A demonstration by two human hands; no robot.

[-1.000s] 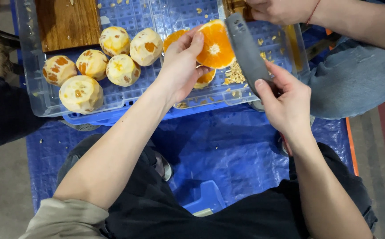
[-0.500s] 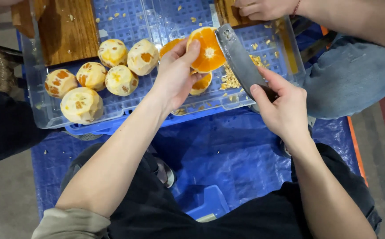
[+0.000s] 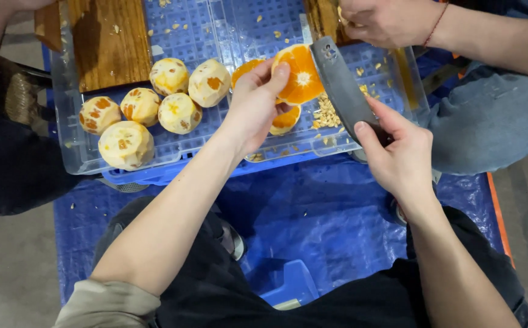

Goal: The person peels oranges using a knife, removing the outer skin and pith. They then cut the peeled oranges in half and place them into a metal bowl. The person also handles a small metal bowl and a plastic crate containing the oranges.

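Note:
My left hand (image 3: 253,104) holds a cut orange half (image 3: 300,73) with its flesh facing up, above a clear plastic tray (image 3: 82,159). My right hand (image 3: 397,152) grips the handle of a broad grey knife (image 3: 343,91), whose blade lies against the right side of the orange half. Two more orange pieces (image 3: 285,118) rest in the tray under my left hand. A heap of seeds (image 3: 328,112) lies beside the blade.
Several peeled oranges (image 3: 142,109) sit at the tray's left. A wooden board (image 3: 103,39) lies behind them. Another person's hand (image 3: 385,21) works at the top right above a second board. A blue tarp (image 3: 312,218) covers the floor below the blue crate (image 3: 155,173).
My left hand has kept the orange half while the knife blade has shifted in close against its right side. The view has moved slightly downward.

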